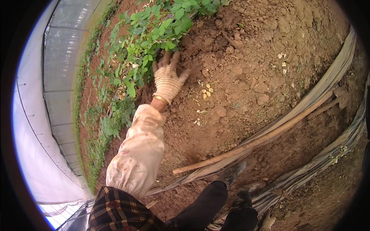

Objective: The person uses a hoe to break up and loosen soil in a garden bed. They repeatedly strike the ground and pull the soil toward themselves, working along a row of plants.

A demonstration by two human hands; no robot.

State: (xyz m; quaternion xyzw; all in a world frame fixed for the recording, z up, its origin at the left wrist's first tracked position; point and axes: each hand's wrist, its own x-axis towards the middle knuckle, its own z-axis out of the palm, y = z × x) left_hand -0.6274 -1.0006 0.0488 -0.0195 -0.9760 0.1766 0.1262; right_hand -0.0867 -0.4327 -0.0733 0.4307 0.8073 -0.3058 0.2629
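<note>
My left hand [169,76], in a soiled striped knit glove, lies palm down on loose brown soil [228,75], at the edge of leafy green plants [147,43]. Its fingers are spread and slightly blurred, and I see nothing held in them; the fingertips reach beside the stems and foliage. A pale, stained sleeve cover runs up that arm to a plaid garment. At the bottom edge, my right hand [268,223] shows only in part, in a similar glove, low beside my boots; its fingers are mostly cut off by the frame.
A long wooden-handled tool [254,145] with a dirt-covered head lies along a bunched plastic sheet [321,78]. Another bunched sheet [315,166] runs beyond my muddy boots [232,173]. Pale dry leaves [206,91] dot the soil. A greenhouse film wall [62,69] stands at the left.
</note>
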